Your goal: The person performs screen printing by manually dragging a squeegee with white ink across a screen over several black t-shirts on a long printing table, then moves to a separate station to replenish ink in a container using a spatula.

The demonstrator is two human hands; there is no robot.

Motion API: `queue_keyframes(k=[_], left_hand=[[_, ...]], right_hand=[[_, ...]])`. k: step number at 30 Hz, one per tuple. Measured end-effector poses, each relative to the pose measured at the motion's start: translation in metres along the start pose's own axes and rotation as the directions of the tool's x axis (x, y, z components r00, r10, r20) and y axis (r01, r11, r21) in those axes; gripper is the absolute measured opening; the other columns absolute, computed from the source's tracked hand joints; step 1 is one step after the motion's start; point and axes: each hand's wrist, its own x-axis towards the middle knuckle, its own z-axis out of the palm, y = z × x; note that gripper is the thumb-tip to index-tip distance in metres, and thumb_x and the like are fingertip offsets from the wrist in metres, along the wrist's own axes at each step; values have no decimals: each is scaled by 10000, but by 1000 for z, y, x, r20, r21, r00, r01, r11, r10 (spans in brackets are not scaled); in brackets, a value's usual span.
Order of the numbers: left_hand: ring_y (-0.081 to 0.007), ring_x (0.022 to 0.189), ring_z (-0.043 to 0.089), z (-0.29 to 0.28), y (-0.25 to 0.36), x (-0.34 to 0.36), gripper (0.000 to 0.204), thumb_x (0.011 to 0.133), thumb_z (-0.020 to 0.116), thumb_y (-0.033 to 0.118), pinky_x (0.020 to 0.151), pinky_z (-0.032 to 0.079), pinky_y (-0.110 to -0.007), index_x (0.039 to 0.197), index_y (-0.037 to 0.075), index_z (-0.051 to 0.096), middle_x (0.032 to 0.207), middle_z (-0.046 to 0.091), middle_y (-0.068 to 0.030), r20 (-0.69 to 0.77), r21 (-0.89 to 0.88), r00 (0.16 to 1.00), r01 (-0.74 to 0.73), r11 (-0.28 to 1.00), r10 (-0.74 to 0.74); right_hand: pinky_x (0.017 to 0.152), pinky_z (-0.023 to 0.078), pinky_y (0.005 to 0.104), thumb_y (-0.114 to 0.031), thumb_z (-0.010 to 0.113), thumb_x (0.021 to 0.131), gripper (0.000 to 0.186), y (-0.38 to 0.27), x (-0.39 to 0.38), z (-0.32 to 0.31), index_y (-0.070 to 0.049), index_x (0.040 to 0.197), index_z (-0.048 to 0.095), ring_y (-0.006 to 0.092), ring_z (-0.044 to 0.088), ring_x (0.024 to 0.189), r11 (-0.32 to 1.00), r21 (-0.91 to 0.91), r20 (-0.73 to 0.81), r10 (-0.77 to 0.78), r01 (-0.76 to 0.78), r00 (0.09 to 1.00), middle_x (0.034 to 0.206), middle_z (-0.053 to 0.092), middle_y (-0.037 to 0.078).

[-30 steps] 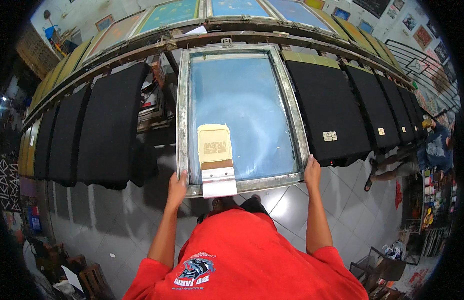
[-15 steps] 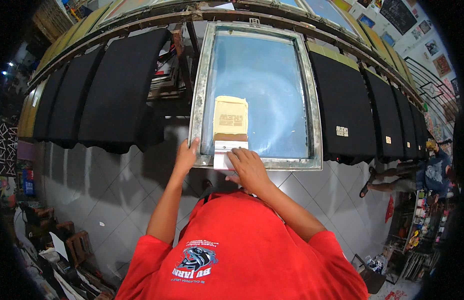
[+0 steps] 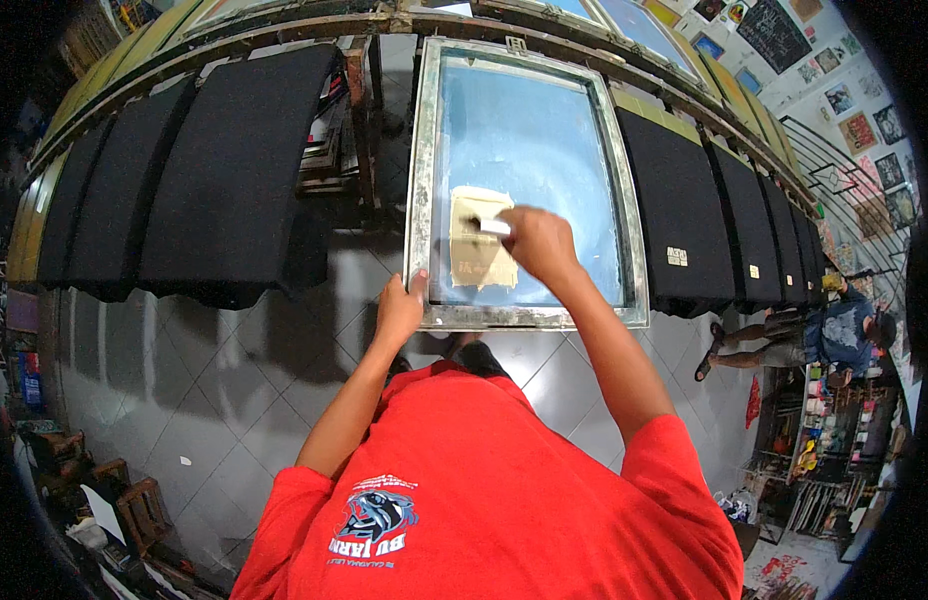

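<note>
A screen printing frame (image 3: 630, 250) with blue mesh (image 3: 559, 140) lies in front of me. My left hand (image 3: 399, 308) grips its left side near the lower corner, fingers closed round the edge. My right hand (image 3: 544, 245) is closed on a squeegee (image 3: 495, 227), whose white part shows beside the fingers; its blade is smeared by motion. The squeegee is over a patch of cream ink (image 3: 467, 268) on the lower left of the mesh. Thick ink lies at the top of the patch, and faint lettering shows through lower down.
Black shirts (image 3: 224, 170) lie on boards to the left. Another row of black shirts (image 3: 676, 190) at the right carries small cream prints. A wooden rail (image 3: 384, 28) runs behind the frame. A co-worker (image 3: 839, 325) is at the far right, above the tiled floor (image 3: 234, 390).
My right hand has moved the squeegee up and away from the frame's near edge, over the ink patch. Ink that was thick there is now spread thinner. The left hand keeps its grip.
</note>
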Motion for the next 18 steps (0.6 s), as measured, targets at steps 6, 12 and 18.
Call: queue_keyframes(k=[6, 12, 18], left_hand=[[-483, 927, 584, -11, 15, -7, 486, 919, 537, 392, 824, 446, -488, 990, -87, 582, 936, 616, -329, 36, -15, 999, -25, 1000, 26], [-478, 930, 587, -6, 7, -7, 468, 924, 536, 379, 821, 448, -487, 994, -81, 587, 944, 619, -324, 11, 28, 1000, -21, 999, 21], [-475, 928, 594, -4, 4, 0, 490, 931, 529, 401, 810, 455, -483, 1007, -78, 593, 948, 626, -316, 48, -66, 999, 8, 998, -5]], right_hand=[[622, 511, 416, -75, 621, 737, 74, 22, 43, 50, -106, 803, 630, 289, 639, 777, 993, -116, -110, -41, 28, 993, 848, 647, 106], [606, 512, 457, -172, 668, 684, 112, 13, 33, 5, -111, 777, 676, 351, 649, 701, 998, -57, 83, -3, 8, 997, 708, 656, 142], [613, 512, 463, -191, 671, 688, 121, -13, -14, 4, -114, 782, 666, 353, 649, 701, 998, -58, 259, 8, 7, 966, 721, 657, 152]])
